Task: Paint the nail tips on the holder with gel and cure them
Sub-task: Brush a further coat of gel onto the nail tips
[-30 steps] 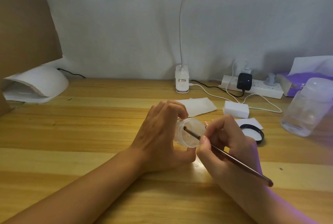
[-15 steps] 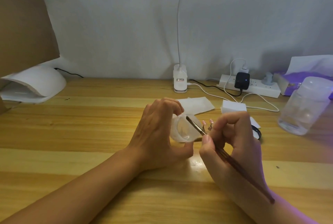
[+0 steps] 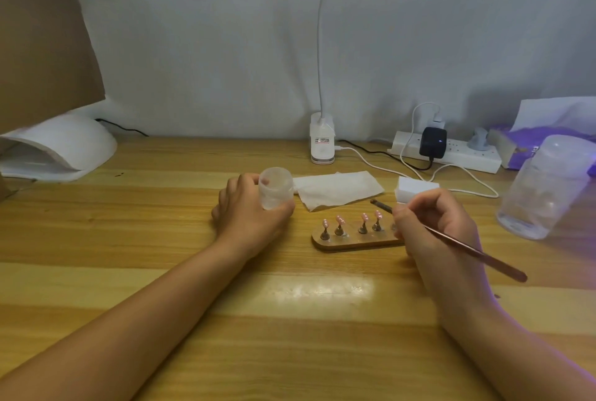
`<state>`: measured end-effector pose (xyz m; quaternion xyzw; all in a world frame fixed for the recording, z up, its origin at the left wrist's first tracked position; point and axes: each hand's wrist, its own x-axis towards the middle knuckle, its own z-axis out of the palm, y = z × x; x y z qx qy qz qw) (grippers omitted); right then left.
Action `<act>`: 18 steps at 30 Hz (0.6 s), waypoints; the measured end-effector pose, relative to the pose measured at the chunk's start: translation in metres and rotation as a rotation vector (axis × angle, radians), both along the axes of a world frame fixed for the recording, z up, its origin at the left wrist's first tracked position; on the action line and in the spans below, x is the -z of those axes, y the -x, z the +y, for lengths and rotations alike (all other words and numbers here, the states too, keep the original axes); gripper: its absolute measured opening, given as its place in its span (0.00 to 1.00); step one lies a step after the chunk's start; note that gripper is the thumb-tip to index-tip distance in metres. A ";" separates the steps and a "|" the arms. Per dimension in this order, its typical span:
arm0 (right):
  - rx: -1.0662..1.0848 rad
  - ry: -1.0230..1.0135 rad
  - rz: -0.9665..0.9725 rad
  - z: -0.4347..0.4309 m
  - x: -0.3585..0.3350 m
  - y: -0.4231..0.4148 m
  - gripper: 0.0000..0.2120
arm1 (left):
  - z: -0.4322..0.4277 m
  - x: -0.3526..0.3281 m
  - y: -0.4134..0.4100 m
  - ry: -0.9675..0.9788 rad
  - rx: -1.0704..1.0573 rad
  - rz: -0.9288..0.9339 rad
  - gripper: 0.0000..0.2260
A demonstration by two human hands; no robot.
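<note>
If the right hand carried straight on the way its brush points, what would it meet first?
Probably the white tissue: the brush in the right hand aims up-left in the picture toward it. How high the brush tip sits above the table is unclear.

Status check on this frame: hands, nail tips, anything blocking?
Left hand grips gel jar. Right hand holds brush, bristles clear of the nail tips. Four tips show on holder; its right end hidden behind right hand. Nothing in the way.
</note>
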<state>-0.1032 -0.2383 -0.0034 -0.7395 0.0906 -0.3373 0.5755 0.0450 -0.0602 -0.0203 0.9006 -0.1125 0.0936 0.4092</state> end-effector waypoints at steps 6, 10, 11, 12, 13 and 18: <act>0.005 -0.179 0.094 -0.007 0.004 -0.005 0.06 | -0.001 0.001 0.000 -0.054 0.001 -0.021 0.32; -0.042 -0.171 0.085 -0.005 0.004 -0.005 0.06 | -0.001 -0.003 0.009 0.053 0.007 -0.205 0.32; -0.049 -0.170 0.083 -0.005 0.003 -0.005 0.06 | -0.001 -0.004 0.012 0.100 0.031 -0.285 0.29; -0.055 -0.169 0.084 -0.005 0.003 -0.005 0.06 | -0.001 -0.006 0.016 0.140 0.084 -0.345 0.25; -0.058 -0.169 0.086 -0.005 0.003 -0.005 0.06 | -0.002 -0.008 0.021 0.161 0.168 -0.371 0.22; -0.054 -0.151 0.110 -0.005 0.004 -0.005 0.05 | -0.007 -0.009 0.037 -0.164 0.593 -0.301 0.25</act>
